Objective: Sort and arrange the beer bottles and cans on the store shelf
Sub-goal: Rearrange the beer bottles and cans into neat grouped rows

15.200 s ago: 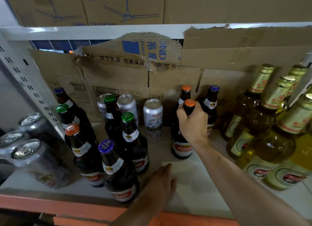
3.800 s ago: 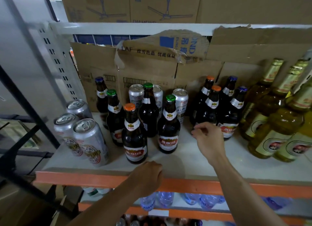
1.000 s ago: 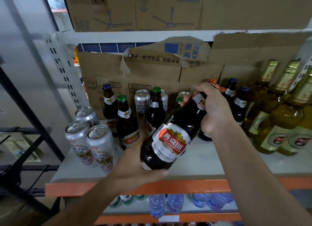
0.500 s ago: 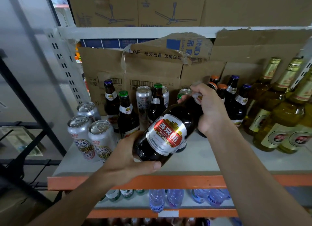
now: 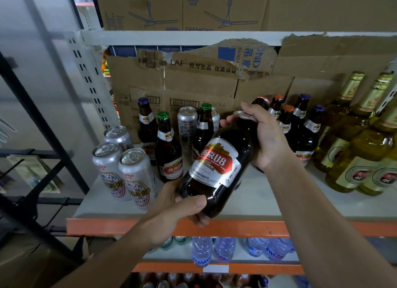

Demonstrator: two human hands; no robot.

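The head camera shows a dark bottle with a red-and-silver label held tilted over the front of the shelf and clear of its board, base low and near, neck pointing up and away. The left hand cups the base, thumb laid across the glass and the other fingers curled underneath. The right hand has its fingers wrapped round the neck and shoulder, just under the cap. The cap looks orange-red, though the grip hides too much of it to be sure. Just beyond the right fingers stands a cluster of dark bottles with orange and blue caps, most likely where this one belongs. Bare shelf lies below the right wrist, between the two hands. To do this well, I would raise the neck with the right hand until the bottle is upright while the left steers the base. The base should go down flat in front of that cluster, beside its neighbours rather than knocking them, label outward. The left fingers should slide out from under before the glass lands, and the right grip should loosen only once the bottle stands alone. Just left of the left fingers are a green-capped bottle and the cans, so a swinging base could tip them. The golden bottles stand farther out past the right fingers.
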